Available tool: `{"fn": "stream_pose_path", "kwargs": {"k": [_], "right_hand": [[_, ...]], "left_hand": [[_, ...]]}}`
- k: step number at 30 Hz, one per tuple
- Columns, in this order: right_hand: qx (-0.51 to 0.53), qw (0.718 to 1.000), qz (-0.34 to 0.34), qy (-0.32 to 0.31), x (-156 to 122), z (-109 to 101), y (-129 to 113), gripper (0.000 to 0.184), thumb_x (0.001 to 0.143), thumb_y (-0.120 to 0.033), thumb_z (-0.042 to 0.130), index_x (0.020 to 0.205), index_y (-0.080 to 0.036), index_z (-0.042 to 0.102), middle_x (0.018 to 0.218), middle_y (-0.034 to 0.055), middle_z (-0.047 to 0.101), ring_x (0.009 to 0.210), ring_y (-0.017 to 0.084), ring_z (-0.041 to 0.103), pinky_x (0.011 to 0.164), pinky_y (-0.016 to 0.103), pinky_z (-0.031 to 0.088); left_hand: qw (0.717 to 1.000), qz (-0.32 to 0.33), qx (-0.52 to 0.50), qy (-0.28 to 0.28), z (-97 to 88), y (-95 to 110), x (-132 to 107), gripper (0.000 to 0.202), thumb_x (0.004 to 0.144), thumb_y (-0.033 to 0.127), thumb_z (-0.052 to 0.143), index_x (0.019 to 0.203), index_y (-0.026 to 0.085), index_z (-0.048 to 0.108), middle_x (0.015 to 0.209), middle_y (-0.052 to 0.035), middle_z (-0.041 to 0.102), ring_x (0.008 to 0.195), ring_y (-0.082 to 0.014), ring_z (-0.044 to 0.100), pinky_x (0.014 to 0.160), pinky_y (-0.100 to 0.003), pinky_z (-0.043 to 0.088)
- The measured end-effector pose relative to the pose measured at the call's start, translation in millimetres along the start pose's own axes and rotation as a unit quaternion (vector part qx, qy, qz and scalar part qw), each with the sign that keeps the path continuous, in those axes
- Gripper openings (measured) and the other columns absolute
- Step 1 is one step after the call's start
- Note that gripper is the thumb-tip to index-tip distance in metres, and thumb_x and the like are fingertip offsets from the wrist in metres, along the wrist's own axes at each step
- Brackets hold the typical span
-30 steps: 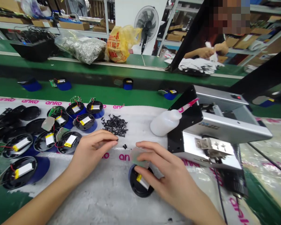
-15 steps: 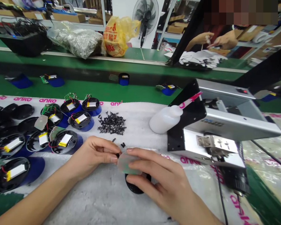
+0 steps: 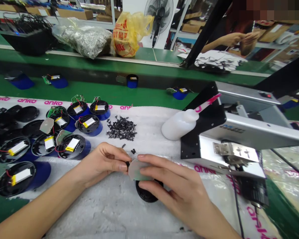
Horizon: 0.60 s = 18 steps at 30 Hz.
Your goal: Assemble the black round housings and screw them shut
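Note:
My right hand (image 3: 179, 192) pinches a thin grey-green round board (image 3: 137, 170) and holds it over a black round shell (image 3: 145, 194) lying on the white sheet. My left hand (image 3: 102, 163) is closed in a pinch on a tiny black part (image 3: 127, 164) pressed against the board's left edge. A heap of the same small black parts (image 3: 121, 128) lies just beyond my hands, with a few loose ones (image 3: 133, 151) nearer.
Several black shells with yellow-tipped batteries (image 3: 72, 144) on blue bases crowd the left. A white squeeze bottle (image 3: 178, 123) leans on a silver machine (image 3: 239, 132) at right. Beyond runs a green conveyor (image 3: 89, 89) with more units; another person's hands (image 3: 236, 38) work across it.
My right hand lifted the round board off the black shell and brought it leftward. My left hand came in with the small black part and now meets the board's edge.

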State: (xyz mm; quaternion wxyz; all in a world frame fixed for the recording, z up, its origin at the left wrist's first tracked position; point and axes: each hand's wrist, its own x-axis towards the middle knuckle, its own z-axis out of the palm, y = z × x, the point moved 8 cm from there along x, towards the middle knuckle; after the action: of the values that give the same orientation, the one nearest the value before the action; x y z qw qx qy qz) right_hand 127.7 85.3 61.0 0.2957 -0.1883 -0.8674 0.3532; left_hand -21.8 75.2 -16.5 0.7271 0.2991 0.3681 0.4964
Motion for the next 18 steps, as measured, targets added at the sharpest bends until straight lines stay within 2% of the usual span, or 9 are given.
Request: {"fn": "stream_pose_path", "kwargs": {"k": [3, 6, 8, 11, 14, 18], "right_hand": [[-0.015, 1.0, -0.001, 0.001, 0.2, -1.1, -0.5, 0.017, 0.097, -0.015, 0.066, 0.113, -0.019, 0.063, 0.135, 0.0, 0.06, 0.114, 0.01, 0.064, 0.106, 0.011, 0.045], [-0.048, 0.999, -0.022, -0.003, 0.8, -1.4, -6.4, 0.012, 0.101, -0.017, 0.06, 0.112, -0.017, 0.064, 0.134, 0.0035, 0.061, 0.112, 0.012, 0.065, 0.107, 0.015, 0.047], [-0.057, 0.998, -0.023, -0.021, 0.8, 0.5, -8.6, 0.019, 0.105, -0.019, 0.05, 0.119, -0.017, 0.063, 0.134, 0.0054, 0.062, 0.108, 0.015, 0.067, 0.102, 0.02, 0.054], [-0.05, 0.997, -0.011, -0.05, -0.7, 2.7, -8.9, 0.032, 0.108, -0.022, 0.038, 0.132, -0.019, 0.06, 0.132, 0.0066, 0.063, 0.102, 0.017, 0.07, 0.09, 0.026, 0.061], [-0.073, 0.996, -0.025, -0.034, -2.0, -3.1, -10.8, 0.028, 0.107, -0.021, 0.044, 0.122, -0.019, 0.067, 0.132, 0.0072, 0.063, 0.098, 0.019, 0.071, 0.085, 0.026, 0.063], [-0.035, 0.999, -0.041, 0.001, -0.8, -14.1, -12.5, 0.014, 0.101, -0.023, 0.059, 0.109, -0.02, 0.071, 0.129, 0.0044, 0.065, 0.088, 0.013, 0.072, 0.083, 0.021, 0.061]], "left_hand": [[1.0, 0.004, 0.008, -0.001, 0.6, 2.3, -1.4, 0.014, 0.067, 0.019, 0.09, 0.078, 0.022, 0.083, 0.076, 0.0007, 0.077, 0.066, -0.0086, 0.072, 0.063, -0.013, 0.059], [0.997, 0.019, 0.065, 0.022, -1.2, 9.3, -3.5, 0.015, 0.067, 0.013, 0.088, 0.078, 0.022, 0.083, 0.074, 0.0015, 0.076, 0.065, -0.0077, 0.071, 0.063, -0.012, 0.058], [0.99, 0.022, 0.126, 0.051, -3.3, 14.2, -5.0, 0.016, 0.066, 0.009, 0.087, 0.076, 0.021, 0.083, 0.073, 0.0014, 0.077, 0.065, -0.0071, 0.07, 0.062, -0.01, 0.056], [0.983, -0.015, 0.16, 0.088, -4.5, 15.0, -6.2, 0.017, 0.065, 0.009, 0.087, 0.075, 0.022, 0.083, 0.071, 0.0, 0.079, 0.064, -0.0088, 0.073, 0.063, -0.01, 0.057], [0.98, -0.038, 0.159, 0.11, -2.7, 18.3, -5.9, 0.017, 0.062, 0.011, 0.089, 0.073, 0.022, 0.082, 0.068, -0.0007, 0.079, 0.064, -0.0105, 0.074, 0.064, -0.012, 0.059], [0.982, -0.066, 0.172, 0.049, 10.5, 24.2, -3.0, 0.018, 0.059, 0.014, 0.091, 0.074, 0.018, 0.081, 0.065, -0.0022, 0.078, 0.059, -0.0114, 0.072, 0.06, -0.015, 0.059]]}}
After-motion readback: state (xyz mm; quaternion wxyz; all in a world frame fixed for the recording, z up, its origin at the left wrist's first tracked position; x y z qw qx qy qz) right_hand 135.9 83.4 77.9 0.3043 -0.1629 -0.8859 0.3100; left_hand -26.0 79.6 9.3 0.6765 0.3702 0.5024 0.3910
